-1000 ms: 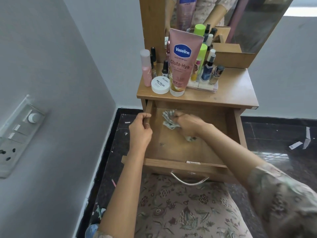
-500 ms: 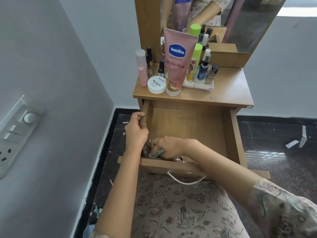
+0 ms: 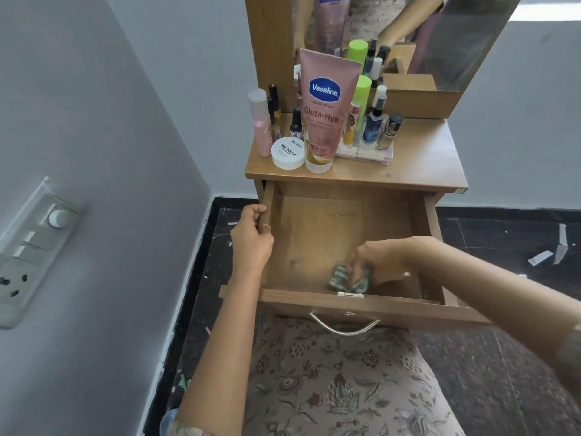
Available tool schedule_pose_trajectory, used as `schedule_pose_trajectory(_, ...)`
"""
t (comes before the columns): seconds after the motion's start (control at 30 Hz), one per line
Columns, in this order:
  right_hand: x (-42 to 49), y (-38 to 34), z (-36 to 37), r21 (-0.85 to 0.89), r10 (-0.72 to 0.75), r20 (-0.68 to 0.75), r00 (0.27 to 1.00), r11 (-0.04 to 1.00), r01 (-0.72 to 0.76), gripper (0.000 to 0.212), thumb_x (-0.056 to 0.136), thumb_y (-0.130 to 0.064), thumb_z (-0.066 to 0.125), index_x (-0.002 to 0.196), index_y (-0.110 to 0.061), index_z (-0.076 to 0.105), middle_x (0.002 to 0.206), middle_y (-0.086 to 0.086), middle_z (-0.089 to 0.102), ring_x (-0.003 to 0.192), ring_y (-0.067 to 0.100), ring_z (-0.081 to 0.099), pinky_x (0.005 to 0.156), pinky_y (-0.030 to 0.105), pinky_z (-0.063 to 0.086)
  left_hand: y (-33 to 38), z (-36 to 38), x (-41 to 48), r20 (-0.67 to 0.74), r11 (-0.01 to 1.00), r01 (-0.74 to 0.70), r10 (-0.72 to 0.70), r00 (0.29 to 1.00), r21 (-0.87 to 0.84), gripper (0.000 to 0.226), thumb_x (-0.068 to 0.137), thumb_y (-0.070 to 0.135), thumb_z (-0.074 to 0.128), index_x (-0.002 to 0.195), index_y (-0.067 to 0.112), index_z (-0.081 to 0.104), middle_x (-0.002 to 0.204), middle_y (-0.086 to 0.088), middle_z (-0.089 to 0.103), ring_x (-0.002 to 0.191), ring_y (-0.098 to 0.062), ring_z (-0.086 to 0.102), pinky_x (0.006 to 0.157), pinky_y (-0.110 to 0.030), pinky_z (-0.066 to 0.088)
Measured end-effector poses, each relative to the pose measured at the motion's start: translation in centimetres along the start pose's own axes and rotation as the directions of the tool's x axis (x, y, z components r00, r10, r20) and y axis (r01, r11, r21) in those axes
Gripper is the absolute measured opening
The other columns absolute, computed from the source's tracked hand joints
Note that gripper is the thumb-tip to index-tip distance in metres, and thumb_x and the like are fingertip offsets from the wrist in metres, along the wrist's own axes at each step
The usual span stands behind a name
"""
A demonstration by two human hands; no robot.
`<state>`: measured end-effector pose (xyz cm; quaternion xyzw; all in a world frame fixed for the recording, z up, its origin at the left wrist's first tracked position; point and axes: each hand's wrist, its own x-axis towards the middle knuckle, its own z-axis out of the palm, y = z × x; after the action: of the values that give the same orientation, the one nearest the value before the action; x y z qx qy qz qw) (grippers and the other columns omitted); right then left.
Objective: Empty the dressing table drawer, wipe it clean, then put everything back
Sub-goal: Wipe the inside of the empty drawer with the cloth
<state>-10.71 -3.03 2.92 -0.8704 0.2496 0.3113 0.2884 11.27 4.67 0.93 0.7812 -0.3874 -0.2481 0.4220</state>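
Note:
The wooden drawer (image 3: pixel 317 234) of the dressing table stands pulled out, its floor bare. My left hand (image 3: pixel 251 243) grips the drawer's left side wall near the back. My right hand (image 3: pixel 382 262) presses a crumpled grey-green checked cloth (image 3: pixel 341 278) onto the drawer floor at the front, right of centre. On the table top (image 3: pixel 418 158) stand the cosmetics: a tall pink Vaseline tube (image 3: pixel 325 111), a white nail polish remover jar (image 3: pixel 287 153), a pink spray bottle (image 3: pixel 260 122) and several small bottles on a clear tray (image 3: pixel 366 154).
A mirror (image 3: pixel 440 36) rises behind the table top. A grey wall with a switch panel (image 3: pixel 34 247) closes the left side. The drawer's metal handle (image 3: pixel 344 327) hangs over my patterned lap. Paper scraps (image 3: pixel 540 258) lie on the dark floor at right.
My right hand swept the cloth from the drawer's back to its front left corner, then right along the front edge. My left hand stayed on the side wall.

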Motion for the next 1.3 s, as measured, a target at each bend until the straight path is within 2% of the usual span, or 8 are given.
schedule_pose_trajectory(0.2,-3.3,1.2,-0.8,-0.184,0.215,0.138,0.967,0.965,-0.188,0.042,0.088,0.001,0.050,0.115,-0.024,0.070,0.110,-0.001,0.069,0.074,0.014,0.058,0.053,0.006,0.047,-0.2,0.0,0.1,-0.001,1.000,0.004,-0.004,1.000,0.004,0.033,0.094,-0.001,0.049,0.124,0.013,0.054,0.123,-0.002,0.058,0.104,-0.004,0.050,0.084,-0.012,0.036)
schedule_pose_trajectory(0.4,-2.6,-0.3,0.2,-0.643,0.416,0.102,0.903,0.720,-0.259,0.027,0.094,-0.018,0.053,0.119,-0.014,0.061,0.123,0.002,0.060,0.112,0.023,0.057,0.092,0.033,0.043,-0.2,0.2,0.1,-0.001,1.000,0.004,-0.004,1.000,-0.012,0.032,0.095,0.001,0.049,0.124,0.013,0.054,0.121,-0.001,0.059,0.109,-0.010,0.054,0.086,-0.017,0.039)
schedule_pose_trajectory(0.63,-1.6,0.0,0.9,-0.773,0.409,-0.111,0.906,0.537,-0.338,0.017,0.098,-0.016,0.047,0.101,-0.016,0.064,0.126,0.001,0.060,0.118,0.023,0.054,0.079,0.028,0.027,-0.3,0.2,0.2,-0.003,1.000,-0.004,0.004,1.000,-0.005,0.032,0.094,-0.001,0.049,0.124,0.012,0.054,0.121,-0.003,0.059,0.106,-0.008,0.053,0.086,-0.016,0.038)
schedule_pose_trajectory(0.8,-1.3,2.4,-0.6,-0.712,0.359,-0.295,0.885,0.535,-0.454,0.025,0.096,-0.010,0.048,0.117,-0.005,0.060,0.107,0.011,0.057,0.112,0.026,0.048,0.077,0.018,0.028,0.0,0.1,0.1,-0.003,1.000,-0.002,0.002,1.000,-0.011,0.033,0.094,-0.001,0.049,0.124,0.011,0.053,0.122,-0.005,0.058,0.103,-0.006,0.051,0.085,-0.016,0.038)
schedule_pose_trajectory(0.9,-1.3,3.3,-0.8,-0.668,0.375,-0.466,0.801,0.445,-0.597,0.032,0.098,-0.019,0.044,0.124,-0.013,0.060,0.129,0.010,0.054,0.117,0.030,0.046,0.087,0.033,0.037,0.0,0.1,0.1,0.000,1.000,0.000,0.000,1.000,-0.017,0.033,0.094,-0.002,0.049,0.124,0.011,0.053,0.123,-0.005,0.058,0.104,-0.007,0.051,0.086,-0.016,0.038)
schedule_pose_trajectory(1.03,-1.6,2.6,0.2,-0.402,0.291,-0.670,0.683,0.631,-0.664,0.015,0.068,-0.017,0.075,0.080,-0.007,0.075,0.093,0.017,0.067,0.080,0.036,0.060,0.061,0.034,0.050,0.0,0.1,0.2,-0.002,1.000,0.005,-0.005,1.000,-0.019,0.032,0.094,-0.001,0.049,0.124,0.012,0.054,0.123,-0.005,0.058,0.108,-0.010,0.053,0.088,-0.017,0.040)
schedule_pose_trajectory(1.17,-0.4,3.1,1.1,-0.130,0.464,-0.655,0.596,0.708,-0.694,0.033,0.092,-0.014,0.043,0.119,-0.004,0.059,0.130,0.018,0.047,0.112,0.036,0.046,0.088,0.042,0.042,0.0,0.2,0.2,0.000,1.000,0.009,-0.009,1.000,-0.016,0.034,0.094,-0.002,0.049,0.124,0.012,0.053,0.124,-0.005,0.058,0.107,-0.008,0.052,0.088,-0.017,0.039)
schedule_pose_trajectory(1.3,2.3,3.5,0.3,0.362,0.780,-0.436,0.449,0.609,-0.706,0.062,0.096,-0.019,0.047,0.145,0.006,0.018,0.147,0.024,0.026,0.131,0.040,0.036,0.098,0.047,0.040,0.0,0.0,0.1,0.001,1.000,0.002,-0.002,1.000,-0.020,0.032,0.094,-0.001,0.048,0.123,0.012,0.054,0.123,-0.002,0.058,0.111,-0.009,0.054,0.085,-0.015,0.039)
